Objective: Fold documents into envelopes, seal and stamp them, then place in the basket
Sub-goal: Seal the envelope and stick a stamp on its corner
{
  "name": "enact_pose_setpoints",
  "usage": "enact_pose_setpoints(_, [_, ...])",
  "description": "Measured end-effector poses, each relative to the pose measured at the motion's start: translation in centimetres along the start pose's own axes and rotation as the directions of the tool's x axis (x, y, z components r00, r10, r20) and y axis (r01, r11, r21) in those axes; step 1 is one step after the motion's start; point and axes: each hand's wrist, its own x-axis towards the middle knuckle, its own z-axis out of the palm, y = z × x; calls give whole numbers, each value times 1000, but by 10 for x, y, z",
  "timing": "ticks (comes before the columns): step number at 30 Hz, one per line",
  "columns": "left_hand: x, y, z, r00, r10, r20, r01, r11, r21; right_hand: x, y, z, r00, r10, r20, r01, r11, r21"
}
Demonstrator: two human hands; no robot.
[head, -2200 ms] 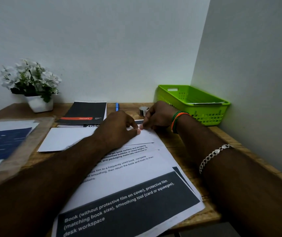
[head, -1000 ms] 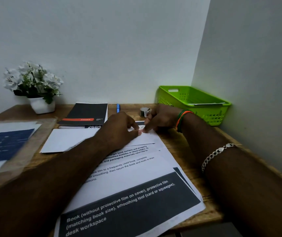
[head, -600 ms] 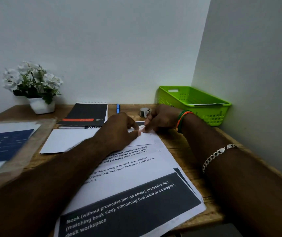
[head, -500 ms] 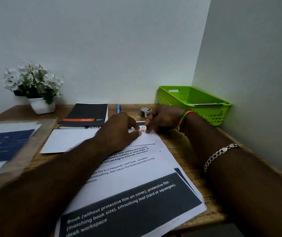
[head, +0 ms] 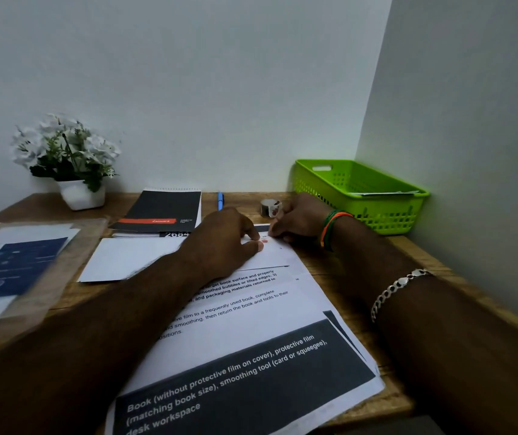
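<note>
The left hand [head: 223, 243] presses the envelope [head: 144, 257] flat on the counter [head: 323, 262], the right hand [head: 298, 222] pinches a small stamp [head: 264, 241] at its corner, and the basket [head: 386, 202] lies at two o'clock, nearer the right hand.

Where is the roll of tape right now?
In the head view, the roll of tape stands toward the desk's back, between the blue pen and the green basket.

both forearms reach forward, converging mid-frame. left hand [head: 223, 243] knuckles up, fingers curled, thumb tip pressed down flat. right hand [head: 298, 219] just beside it, fingers curled downward, fingertips nearly meeting the left thumb. bands on right wrist.
</note>
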Motion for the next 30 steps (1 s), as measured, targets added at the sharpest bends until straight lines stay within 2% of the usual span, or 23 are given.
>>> enact_pose_setpoints(3, [0,-1,0,1000,6,5,-6,1000,5,1,1,-1,1000,-6,25,5,999,53])
enact_pose_setpoints(10, [1,0,-1,1000,-3,16,4,1000,-9,-3,-7,1,1000,-26,-7,25,994,-105])
enact_pose_setpoints(16, [1,0,-1,1000,-13,13,13,1000,-2,-5,-4,-2,1000,5,-14,-5,999,-33])
enact_pose_setpoints(22, [-1,0,0,1000,-29,-7,29,999,-25,-4,-7,0,999,-34,-4,34,995,-92])
enact_pose_setpoints(25, [-4,0,0,1000,-22,-12,22,998,-66,-3,-5,-2,1000,-21,9,22,998,-66])
enact_pose_setpoints(30, [-5,3,-3,998,9,60,-12,999,44,-3,-4,-1,1000,-14,-1,14,1000,-26])
